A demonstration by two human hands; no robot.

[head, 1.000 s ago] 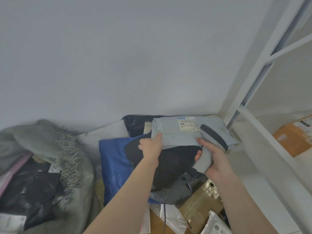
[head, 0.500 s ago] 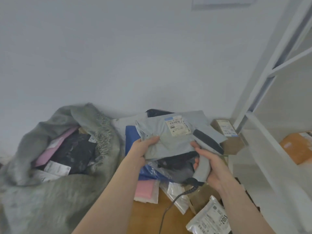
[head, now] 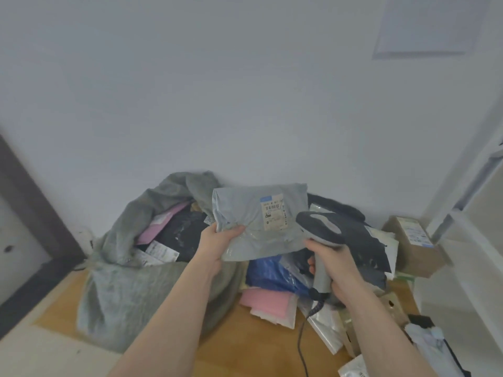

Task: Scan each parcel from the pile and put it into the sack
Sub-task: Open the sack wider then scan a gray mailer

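My left hand (head: 217, 242) grips the lower left corner of a grey plastic mailer (head: 258, 221), held up with its white label facing me. My right hand (head: 330, 263) is wrapped round the handle of a grey barcode scanner (head: 321, 232), whose dark head sits just right of the label. The grey woven sack (head: 128, 284) stands open on the left, holding several parcels. The pile of parcels (head: 277, 276), blue, pink, black and white, lies below and to the right of the mailer.
A cardboard box (head: 416, 246) stands by the white shelf frame (head: 462, 202) on the right. The scanner's cable (head: 302, 338) trails down over the wooden floor. A dark door frame (head: 32, 227) runs along the left. The wall is close behind.
The mailer has moved left, from over the pile toward the sack's mouth. The scanner now sits beside the label and more of the sack shows.
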